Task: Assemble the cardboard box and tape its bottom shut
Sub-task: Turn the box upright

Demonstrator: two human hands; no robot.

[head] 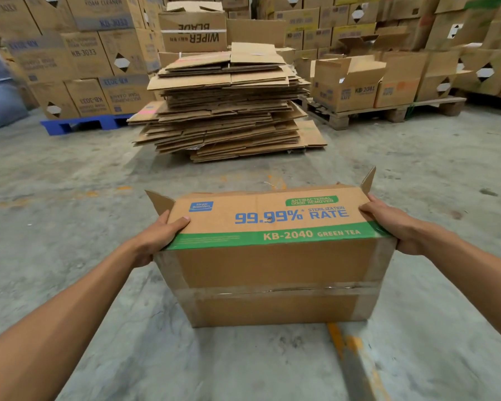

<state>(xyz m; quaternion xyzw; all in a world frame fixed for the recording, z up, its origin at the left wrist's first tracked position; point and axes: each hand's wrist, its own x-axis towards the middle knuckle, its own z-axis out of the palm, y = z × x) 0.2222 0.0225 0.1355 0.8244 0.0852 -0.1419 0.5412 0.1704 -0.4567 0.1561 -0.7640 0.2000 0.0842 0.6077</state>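
Held out in front above the concrete floor (pixel 70 175): cardboard box (pixel 272 267), taped bottom facing the camera. Left hand (pixel 154 235) and right hand (pixel 394 227) clamped on its opposite ends, thumbs on top. Beyond, a stack of flattened cartons (pixel 226 105).

Foreground centre: cardboard box (pixel 272 256) on the concrete floor (pixel 70 175), left hand (pixel 156 235) and right hand (pixel 394 224) at its ends.
Centre, behind box: stack of flattened cartons (pixel 226 105).
Upper left: stacked cartons on a pallet (pixel 78 124).
Upper right: open cartons on a wooden pallet (pixel 388 111).
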